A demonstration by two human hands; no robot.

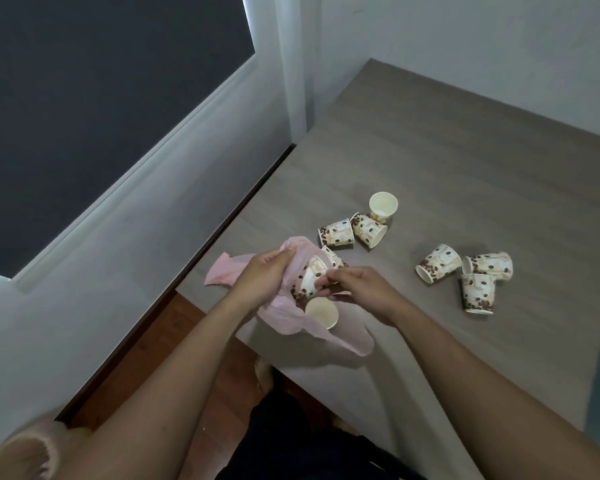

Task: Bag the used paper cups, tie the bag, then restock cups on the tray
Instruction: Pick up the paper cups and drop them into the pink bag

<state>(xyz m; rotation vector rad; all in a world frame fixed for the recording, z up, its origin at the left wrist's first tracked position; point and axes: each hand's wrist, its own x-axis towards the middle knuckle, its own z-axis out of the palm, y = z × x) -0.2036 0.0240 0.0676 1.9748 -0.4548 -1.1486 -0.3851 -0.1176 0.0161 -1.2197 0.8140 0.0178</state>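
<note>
A pink plastic bag (pixel 222 273) lies open at the near left corner of the grey table (pixel 465 168). My left hand (pixel 262 277) grips the bag's upper edge and holds its mouth apart. My right hand (pixel 357 292) pinches a bean-patterned paper cup (pixel 310 280) at the bag's mouth. Another cup (pixel 321 312) rests in the bag with its open end facing me. A third cup (pixel 335 259) lies just behind the mouth.
Three loose cups (pixel 361 226) lie together behind the bag, one upright. Three more cups (pixel 471 271) lie to the right, one upside down. A white wall and a dark window run along the left. Wooden floor shows below the table edge.
</note>
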